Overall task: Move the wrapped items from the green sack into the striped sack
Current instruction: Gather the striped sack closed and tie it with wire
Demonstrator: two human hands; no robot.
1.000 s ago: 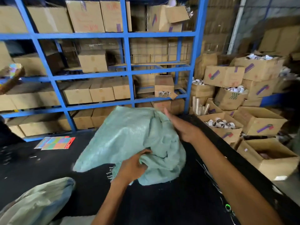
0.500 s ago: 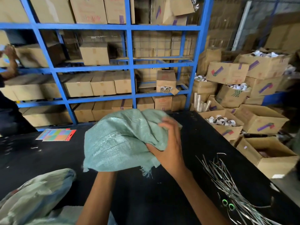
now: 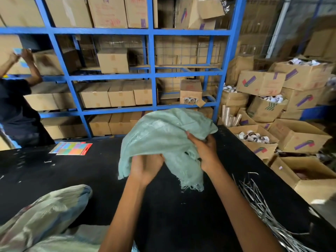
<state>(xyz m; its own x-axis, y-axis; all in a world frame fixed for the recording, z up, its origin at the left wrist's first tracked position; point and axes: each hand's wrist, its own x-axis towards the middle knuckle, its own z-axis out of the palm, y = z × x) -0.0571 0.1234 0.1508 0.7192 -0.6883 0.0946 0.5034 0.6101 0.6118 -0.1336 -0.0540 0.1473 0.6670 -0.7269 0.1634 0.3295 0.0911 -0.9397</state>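
The green sack (image 3: 163, 135) is a limp, crumpled woven bag held up over the middle of the black table (image 3: 54, 179). My left hand (image 3: 145, 168) grips its lower fold from underneath. My right hand (image 3: 205, 150) grips the bunched cloth on the sack's right side. The frayed edge of the sack hangs below my hands. The striped sack (image 3: 43, 217), pale with faint blue and grey bands, lies at the table's near left corner. No wrapped items show.
A bundle of thin silver strips (image 3: 263, 206) lies on the table at the right. A coloured card (image 3: 72, 148) lies at the back left. Blue shelving (image 3: 151, 73) with cartons stands behind. Open boxes (image 3: 300, 139) crowd the right. A person (image 3: 16, 106) stands at the left.
Both hands have drawn closer together, gathering the green sack into a tighter bunch, and my left hand has come out from under the cloth. The person at the left has come further into view.
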